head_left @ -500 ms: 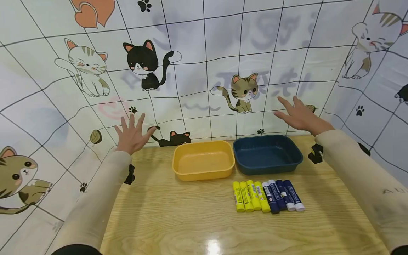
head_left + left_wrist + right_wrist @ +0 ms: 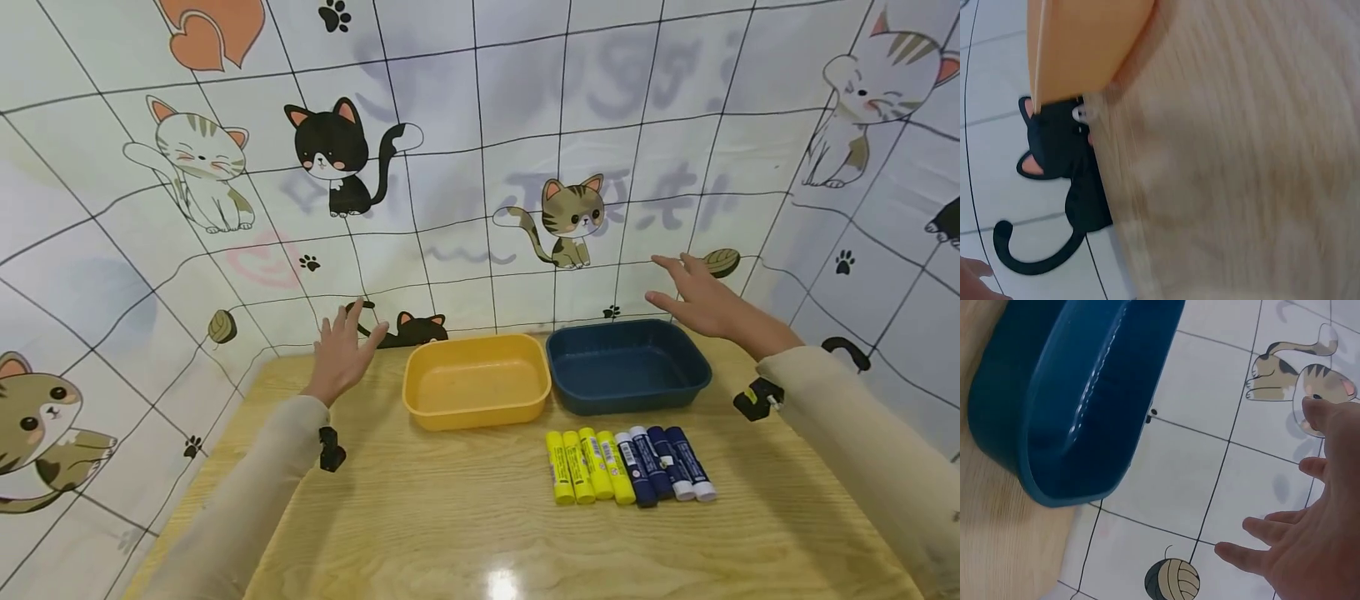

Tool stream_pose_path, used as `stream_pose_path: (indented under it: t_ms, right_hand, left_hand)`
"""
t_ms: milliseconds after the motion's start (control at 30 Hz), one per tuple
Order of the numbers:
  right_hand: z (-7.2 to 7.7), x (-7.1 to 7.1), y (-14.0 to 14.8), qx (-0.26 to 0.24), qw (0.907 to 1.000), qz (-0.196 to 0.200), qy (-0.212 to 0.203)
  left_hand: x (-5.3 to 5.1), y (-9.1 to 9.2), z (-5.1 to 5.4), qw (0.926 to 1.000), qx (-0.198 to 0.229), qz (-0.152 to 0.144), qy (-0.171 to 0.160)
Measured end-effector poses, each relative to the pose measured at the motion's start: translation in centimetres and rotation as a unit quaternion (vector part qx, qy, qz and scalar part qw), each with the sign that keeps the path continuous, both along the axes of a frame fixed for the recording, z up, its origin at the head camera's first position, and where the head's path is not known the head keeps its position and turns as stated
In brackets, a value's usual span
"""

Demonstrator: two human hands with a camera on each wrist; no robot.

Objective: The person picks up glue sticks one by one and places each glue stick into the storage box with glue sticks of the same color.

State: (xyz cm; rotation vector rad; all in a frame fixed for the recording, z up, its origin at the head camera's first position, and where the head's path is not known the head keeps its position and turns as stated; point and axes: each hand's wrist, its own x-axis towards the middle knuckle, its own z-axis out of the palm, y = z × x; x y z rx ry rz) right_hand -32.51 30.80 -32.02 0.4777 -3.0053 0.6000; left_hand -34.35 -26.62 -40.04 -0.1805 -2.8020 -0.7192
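My left hand point(image 2: 342, 354) is raised left of a yellow tray point(image 2: 477, 421), fingers spread and holding nothing. Only a bit of that hand point(image 2: 974, 280) shows at the corner of the left wrist view. Beyond the right end of a dark blue tray point(image 2: 630, 403), my right hand point(image 2: 701, 298) hovers with its fingers extended and nothing in them. The right wrist view has the same hand point(image 2: 1310, 531) apart from the blue tray point(image 2: 997, 406). In front of the trays lie several yellow glue sticks point(image 2: 588, 467) and several dark blue glue sticks point(image 2: 663, 463), side by side in a row.
The two trays stand next to each other at the back of a wooden table point(image 2: 420, 533). Behind them rises a white wall covering point(image 2: 450, 183) with grid lines and cartoon cats. It also runs along the left and right sides.
My left hand has come down and to the right, nearer the yellow tray. The right hand has dropped slightly and shifted a little to the right. Trays and glue sticks stay put.
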Motion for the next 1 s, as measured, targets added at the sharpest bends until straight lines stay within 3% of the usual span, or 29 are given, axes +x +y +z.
stream_pose_path:
  t_ms: [100, 233, 367, 667, 833, 1000]
  right_hand:
    - [-0.3, 1.1, -0.3, -0.029, 0.9994, 0.007, 0.017]
    - [-0.9, 3.2, -0.9, -0.093, 0.9952, 0.015, 0.027]
    - [-2.1, 5.3, -1.3, -0.122, 0.9918, 0.021, 0.033]
    - [-4.3, 9.0, -1.6, -0.135, 0.9855, 0.006, 0.103]
    - [-4.5, 10.5, -1.2, -0.118, 0.9906, 0.021, 0.065]
    - [-4.4, 11.0, -0.7, -0.086, 0.9947, 0.054, -0.018]
  left_hand:
    - [0.4, 1.3, -0.9, 0.9973, 0.067, -0.027, -0.006]
    - [1.2, 3.2, -2.1, 0.9849, 0.159, -0.05, -0.047]
    - [2.3, 5.0, -3.1, 0.9723, 0.211, -0.031, -0.095]
    - [4.1, 7.4, -4.6, 0.9497, 0.275, 0.02, -0.148]
    - [4.3, 8.0, -5.2, 0.934, 0.311, 0.042, -0.171]
    - [4.6, 7.9, -5.5, 0.9233, 0.338, 0.039, -0.179]
